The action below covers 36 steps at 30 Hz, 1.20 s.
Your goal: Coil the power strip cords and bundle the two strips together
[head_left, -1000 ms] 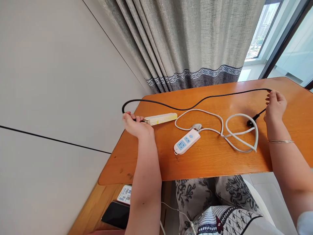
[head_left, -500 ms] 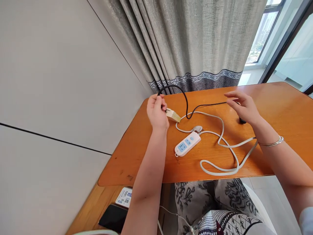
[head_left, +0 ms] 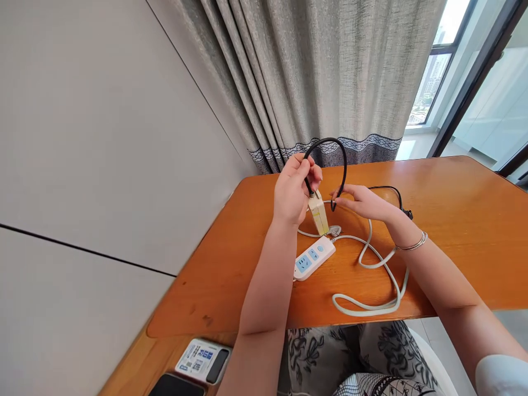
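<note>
My left hand point(head_left: 295, 187) is closed around a black cable point(head_left: 345, 159) close to where it enters a cream-coloured block point(head_left: 318, 213). That block hangs tilted below my fingers, its lower end just above the top of a white power strip point(head_left: 315, 258). From my left hand the cable arches up and down to my right hand point(head_left: 358, 201), whose fingertips pinch it. Beyond that hand the cable runs to a black plug point(head_left: 407, 214) lying on the table behind my right wrist. The strip's blue-faced sockets point upward.
The power strip's white cord point(head_left: 365, 314) lies in loops across the wooden table point(head_left: 231, 280), with its plug point(head_left: 335, 231) beside the strip. A curtain point(head_left: 330, 71) hangs behind the table. A white printed device point(head_left: 202, 360) and a black phone point(head_left: 177, 386) lie at lower left.
My left hand has moved right with the block, which now hangs over the strip's end. My right hand has moved left and down and closed on the cable.
</note>
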Each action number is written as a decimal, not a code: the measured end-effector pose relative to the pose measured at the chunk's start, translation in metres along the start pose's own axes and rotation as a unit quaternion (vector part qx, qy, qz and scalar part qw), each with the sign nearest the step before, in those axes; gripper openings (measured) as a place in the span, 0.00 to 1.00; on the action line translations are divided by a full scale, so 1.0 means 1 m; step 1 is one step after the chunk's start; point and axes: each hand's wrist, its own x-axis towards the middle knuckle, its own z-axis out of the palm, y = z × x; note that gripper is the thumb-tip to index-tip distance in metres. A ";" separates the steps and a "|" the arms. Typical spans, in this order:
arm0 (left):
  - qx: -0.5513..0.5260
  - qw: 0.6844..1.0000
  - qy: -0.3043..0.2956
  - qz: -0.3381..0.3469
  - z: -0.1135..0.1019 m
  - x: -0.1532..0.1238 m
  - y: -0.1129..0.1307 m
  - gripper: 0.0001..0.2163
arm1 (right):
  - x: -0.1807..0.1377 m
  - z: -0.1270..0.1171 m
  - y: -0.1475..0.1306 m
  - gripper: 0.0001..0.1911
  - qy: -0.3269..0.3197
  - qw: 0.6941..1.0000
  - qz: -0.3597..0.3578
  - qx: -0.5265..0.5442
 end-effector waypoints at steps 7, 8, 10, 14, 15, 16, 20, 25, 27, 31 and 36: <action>-0.010 0.998 -0.064 -0.007 -0.008 -0.007 0.008 0.08 | 0.003 -0.002 0.001 0.14 0.153 0.981 0.048 0.108; -0.019 0.998 -0.053 0.003 -0.008 -0.006 0.008 0.08 | 0.001 -0.002 -0.001 0.15 0.165 0.983 0.057 0.060; -0.038 0.999 -0.011 0.023 -0.007 -0.003 0.007 0.08 | -0.004 -0.002 -0.005 0.15 0.146 0.986 0.054 -0.068; -0.053 0.993 0.094 0.054 -0.013 0.007 0.006 0.08 | -0.012 0.003 -0.010 0.19 -0.011 0.977 0.033 -0.210; -0.056 0.990 0.112 0.062 -0.016 0.009 0.006 0.08 | -0.014 0.005 -0.010 0.20 -0.042 0.975 0.031 -0.215; -0.060 0.988 0.123 0.068 -0.020 0.011 0.005 0.08 | -0.015 0.005 -0.010 0.20 -0.058 0.974 0.031 -0.215; -0.057 0.986 0.121 0.097 -0.025 0.013 0.003 0.07 | -0.015 0.004 -0.012 0.26 0.071 0.977 0.058 -0.193; -0.016 0.987 0.104 0.122 -0.011 0.004 0.002 0.09 | -0.020 -0.005 -0.027 0.19 0.300 0.934 0.003 -0.196; -0.016 0.988 0.099 0.117 -0.005 0.001 0.002 0.09 | -0.023 -0.004 -0.035 0.19 0.273 0.932 -0.010 -0.240; -0.018 0.992 0.069 0.108 0.002 -0.004 -0.003 0.10 | -0.032 0.003 -0.055 0.22 0.141 0.931 -0.023 -0.335; 0.079 0.985 -0.074 0.135 0.006 -0.016 -0.015 0.17 | -0.043 0.004 -0.071 0.21 0.082 0.914 -0.109 -0.382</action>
